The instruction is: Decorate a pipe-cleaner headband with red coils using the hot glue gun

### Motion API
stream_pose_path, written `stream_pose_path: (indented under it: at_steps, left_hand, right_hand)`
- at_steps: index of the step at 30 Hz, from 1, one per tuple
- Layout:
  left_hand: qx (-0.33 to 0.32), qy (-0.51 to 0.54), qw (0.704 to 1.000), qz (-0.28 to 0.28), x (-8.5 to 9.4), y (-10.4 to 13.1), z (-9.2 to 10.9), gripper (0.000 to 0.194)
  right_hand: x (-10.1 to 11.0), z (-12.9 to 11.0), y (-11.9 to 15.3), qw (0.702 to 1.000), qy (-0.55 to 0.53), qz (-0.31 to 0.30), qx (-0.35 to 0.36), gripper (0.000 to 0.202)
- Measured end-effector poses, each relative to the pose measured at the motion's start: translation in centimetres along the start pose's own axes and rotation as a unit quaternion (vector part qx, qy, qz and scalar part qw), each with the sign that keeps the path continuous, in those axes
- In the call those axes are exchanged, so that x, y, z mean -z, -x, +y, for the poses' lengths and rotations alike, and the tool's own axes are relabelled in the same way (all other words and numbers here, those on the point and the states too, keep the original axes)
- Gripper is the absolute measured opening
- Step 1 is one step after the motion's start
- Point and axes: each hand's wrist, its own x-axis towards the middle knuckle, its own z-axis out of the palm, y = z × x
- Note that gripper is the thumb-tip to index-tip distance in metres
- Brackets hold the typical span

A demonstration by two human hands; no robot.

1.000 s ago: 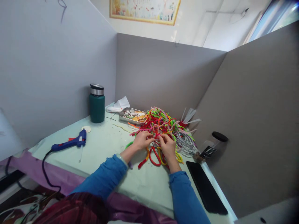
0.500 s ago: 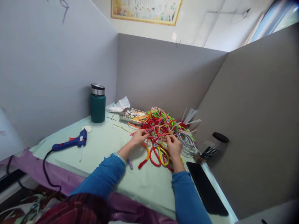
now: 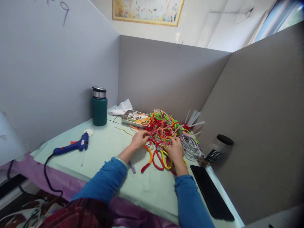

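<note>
My left hand (image 3: 140, 140) is at the near left edge of a tangled heap of coloured pipe cleaners (image 3: 163, 123), thumb and fingers pinched on a pipe cleaner. At the heap's near right side, my right hand (image 3: 176, 148) has its fingertips closed on a pipe cleaner among the strands. Just where each strand begins and ends is lost in the tangle. Between my wrists lie scissors (image 3: 158, 160) with red handle loops, a yellow loop (image 3: 167, 160) beside them. A bent orange piece with a red end (image 3: 149, 161) rests to their left.
Behind the heap stands a metal tray (image 3: 130, 123) of buttons. Left are a green bottle (image 3: 99, 109) and a blue glue gun (image 3: 73, 146) with a trailing cord. A black slab (image 3: 211, 191) lies by the right edge, near a dark-lidded jar (image 3: 217, 148). Grey panels enclose the table.
My right fingers have turned downward and lowered onto the strands of the heap. The left hand stays nearly in place, its fingers curled slightly differently.
</note>
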Motion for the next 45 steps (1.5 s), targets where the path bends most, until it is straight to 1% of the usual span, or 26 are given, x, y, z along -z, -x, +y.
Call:
stream_pose_path:
  at_steps: [2,4,6,8,11,13,15,18,21,23,24,25,26,27,30,32,35,36,37,38,40,41,42,43,44,45]
  left_hand:
    - [-0.093,-0.071,0.991,-0.065,-0.7,-0.1,0.7,0.023]
    - [-0.172,-0.129,0.969,-0.120,-1.6,-0.2,1.5,0.031]
    - [-0.204,-0.179,0.952,-0.142,-2.5,-0.6,2.1,0.031]
    - [-0.196,-0.199,0.950,-0.138,-2.8,-1.0,2.4,0.022]
    - [-0.128,-0.120,0.979,-0.108,-1.7,-1.8,2.5,0.015]
    - [-0.035,-0.002,0.997,-0.075,0.0,-2.1,2.5,0.015]
    - [0.065,0.142,0.986,-0.061,1.8,-1.8,2.3,0.018]
    - [0.195,0.350,0.916,-0.034,3.9,-0.6,1.6,0.021]
    - [0.271,0.479,0.835,-0.016,4.5,0.9,0.9,0.017]
    - [0.292,0.514,0.806,-0.036,4.4,1.6,0.6,0.014]
    - [0.294,0.519,0.801,-0.045,4.2,1.8,0.5,0.015]
    - [0.294,0.524,0.798,-0.055,4.1,1.9,0.5,0.015]
    - [0.292,0.530,0.793,-0.064,3.9,2.0,0.6,0.015]
    - [0.290,0.539,0.788,-0.069,3.8,2.0,0.6,0.016]
    - [0.292,0.566,0.767,-0.077,3.4,2.0,0.7,0.017]
    - [0.296,0.570,0.763,-0.074,3.2,2.0,0.7,0.017]
    - [0.280,0.556,0.779,-0.072,2.7,2.1,0.4,0.018]
    - [0.269,0.540,0.795,-0.069,2.5,2.1,0.3,0.018]
    - [0.255,0.514,0.817,-0.060,2.4,2.2,0.2,0.019]
    - [0.236,0.472,0.848,-0.046,2.3,2.2,0.1,0.020]
    - [0.167,0.338,0.926,-0.012,2.2,2.2,0.0,0.019]
    - [0.116,0.258,0.959,0.000,2.2,2.2,-0.1,0.017]
    - [0.061,0.182,0.981,0.007,2.3,2.3,-0.1,0.015]
    - [0.011,0.118,0.993,0.007,2.2,2.3,-0.2,0.013]
    - [-0.025,0.069,0.997,0.000,2.2,2.3,-0.3,0.014]
    - [-0.046,0.034,0.998,-0.009,2.2,2.3,-0.4,0.015]
  right_hand:
    - [0.0,0.1,0.1,1.000,0.012,-0.013,-0.006,0.043]
    - [0.0,0.4,0.1,1.000,0.018,-0.016,-0.013,0.044]
    - [-0.1,1.0,0.0,1.000,0.017,-0.021,-0.015,0.046]
    - [-0.1,1.5,-0.1,0.999,0.012,-0.035,-0.015,0.046]
    - [-0.1,2.1,-0.3,0.998,0.005,-0.058,-0.025,0.045]
    - [0.1,2.2,-0.4,0.997,0.010,-0.066,-0.031,0.051]
    - [0.6,2.2,-0.4,0.997,0.026,-0.061,-0.043,0.061]
    - [1.7,2.0,-0.4,0.992,0.062,-0.018,-0.105,0.053]
    - [3.0,1.4,-0.6,0.980,0.089,0.093,-0.151,0.041]
    - [3.6,0.3,-0.9,0.978,0.046,0.168,-0.111,0.034]
    - [3.6,-0.6,-1.1,0.981,-0.003,0.181,-0.069,0.032]
    - [3.4,-1.7,-1.2,0.984,-0.068,0.164,-0.016,0.031]
    - [3.1,-2.9,-1.2,0.982,-0.140,0.121,0.028,0.031]
    - [2.5,-4.2,-1.2,0.975,-0.205,0.056,0.061,0.031]
    - [0.0,-7.3,-0.4,0.939,-0.319,-0.102,0.075,0.028]
    - [-1.4,-8.4,0.3,0.929,-0.333,-0.150,0.065,0.025]
    - [-2.3,-8.7,1.3,0.920,-0.357,-0.154,0.043,0.022]
    - [-2.3,-8.5,1.5,0.905,-0.390,-0.167,0.022,0.025]
    - [-2.1,-8.3,1.5,0.879,-0.437,-0.193,-0.009,0.027]
    - [-1.9,-8.1,1.5,0.839,-0.492,-0.228,-0.049,0.027]
    - [-1.3,-7.5,1.2,0.728,-0.605,-0.294,-0.135,0.023]
    - [-1.0,-7.1,1.0,0.668,-0.654,-0.312,-0.168,0.022]
    - [-0.8,-6.8,0.8,0.613,-0.696,-0.320,-0.191,0.022]
    - [-0.7,-6.4,0.5,0.569,-0.728,-0.321,-0.205,0.022]
    - [-0.5,-6.1,0.4,0.536,-0.752,-0.318,-0.214,0.022]
    - [-0.5,-5.8,0.2,0.515,-0.766,-0.314,-0.221,0.022]
